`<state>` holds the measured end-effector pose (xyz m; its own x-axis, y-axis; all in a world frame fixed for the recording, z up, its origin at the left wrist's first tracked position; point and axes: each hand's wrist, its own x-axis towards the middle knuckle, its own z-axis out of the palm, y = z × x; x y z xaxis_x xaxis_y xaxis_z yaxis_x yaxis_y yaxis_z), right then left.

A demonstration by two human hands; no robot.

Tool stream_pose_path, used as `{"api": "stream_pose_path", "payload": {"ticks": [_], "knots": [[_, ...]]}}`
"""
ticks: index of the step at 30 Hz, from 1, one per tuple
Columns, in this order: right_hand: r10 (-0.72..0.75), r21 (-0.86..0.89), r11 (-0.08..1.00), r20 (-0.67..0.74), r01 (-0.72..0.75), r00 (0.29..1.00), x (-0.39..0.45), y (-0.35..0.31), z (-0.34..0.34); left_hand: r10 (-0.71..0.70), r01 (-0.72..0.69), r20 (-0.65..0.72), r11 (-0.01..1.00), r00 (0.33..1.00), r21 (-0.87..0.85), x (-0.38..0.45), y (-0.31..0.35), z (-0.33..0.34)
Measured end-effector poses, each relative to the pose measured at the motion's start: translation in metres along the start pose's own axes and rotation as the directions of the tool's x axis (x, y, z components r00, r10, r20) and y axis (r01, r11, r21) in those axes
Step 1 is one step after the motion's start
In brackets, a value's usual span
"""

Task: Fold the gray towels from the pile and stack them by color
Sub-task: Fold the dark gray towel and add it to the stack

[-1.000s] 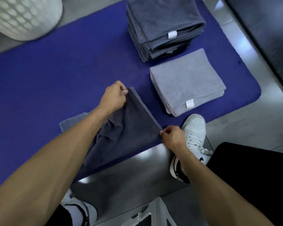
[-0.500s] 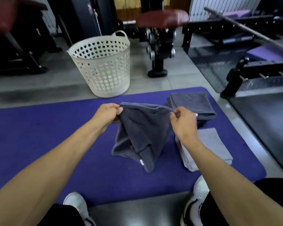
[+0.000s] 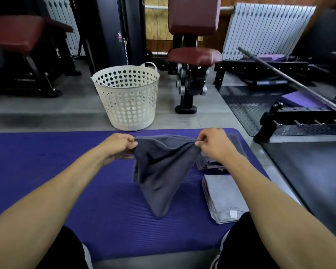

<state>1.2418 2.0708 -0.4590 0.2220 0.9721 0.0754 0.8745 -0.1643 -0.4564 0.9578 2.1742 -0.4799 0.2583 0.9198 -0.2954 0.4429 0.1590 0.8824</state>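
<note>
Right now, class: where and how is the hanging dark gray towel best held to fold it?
By its two top corners, pinched from above, as the left hand and right hand do: the dark gray towel sags to a point, so its top edge needs pulling taut.

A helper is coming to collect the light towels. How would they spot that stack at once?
Find the purple ribbed exercise mat on the floor. At its right edge, nearest the person, lies the stack of folded light gray towels. It is paler than the dark gray stack beyond it and shows a small white tag.
</note>
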Motion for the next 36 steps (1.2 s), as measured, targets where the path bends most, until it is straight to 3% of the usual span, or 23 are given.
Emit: {"api": "stream_pose_path", "payload": {"ticks": [2,5,8,10,13,17,21,24,27,29,32,36], "knots": [[0.105,0.018,0.994,-0.067,-0.104,0.992,0.005,0.012,0.0,0.028,-0.028,0.0,1.0,1.0,0.0,0.0,0.003,0.0],[0.112,0.102,0.989,-0.035,-0.108,0.993,0.006,0.011,0.004,0.107,-0.101,-0.174,0.994,0.979,0.044,0.005,0.003,0.003],[0.103,0.192,0.977,-0.028,-0.095,0.994,0.004,0.008,0.006,0.05,-0.044,-0.171,0.998,0.984,0.038,0.003,-0.006,0.003],[0.142,0.237,0.963,-0.052,-0.126,0.989,0.002,0.013,0.005,0.112,-0.105,-0.18,0.993,0.977,0.049,0.0,-0.005,0.006],[0.165,0.16,0.975,-0.051,-0.155,0.985,0.0,0.018,0.002,0.217,-0.211,-0.254,0.976,0.942,0.049,-0.007,0.002,0.017],[0.083,0.08,0.992,0.13,-0.094,0.988,-0.013,0.017,0.003,0.128,-0.096,-0.196,0.981,0.972,0.167,-0.012,-0.001,0.019],[0.053,0.257,0.96,0.22,-0.11,0.974,-0.026,0.017,0.0,0.03,-0.003,-0.105,0.968,0.994,0.251,-0.026,0.0,0.017],[0.086,0.47,0.861,0.242,-0.195,0.966,-0.033,0.014,-0.006,-0.02,0.032,-0.15,0.996,0.988,0.079,-0.035,0.004,0.013],[0.124,0.53,0.824,0.172,-0.198,0.977,-0.035,0.009,-0.009,0.0,-0.014,-0.201,0.997,0.98,-0.07,-0.035,0.003,0.009],[0.146,0.497,0.845,0.145,-0.2,0.979,-0.03,0.008,-0.004,0.005,-0.018,-0.212,0.998,0.977,-0.056,-0.03,-0.001,0.012],[0.148,0.284,0.938,0.189,-0.198,0.971,-0.021,0.011,0.01,-0.072,0.077,-0.19,0.997,0.979,0.019,-0.018,-0.016,0.019],[0.184,0.065,0.977,0.234,-0.204,0.955,-0.006,0.014,0.027,-0.075,0.123,-0.189,0.958,0.979,0.257,0.002,-0.036,0.029]]}}
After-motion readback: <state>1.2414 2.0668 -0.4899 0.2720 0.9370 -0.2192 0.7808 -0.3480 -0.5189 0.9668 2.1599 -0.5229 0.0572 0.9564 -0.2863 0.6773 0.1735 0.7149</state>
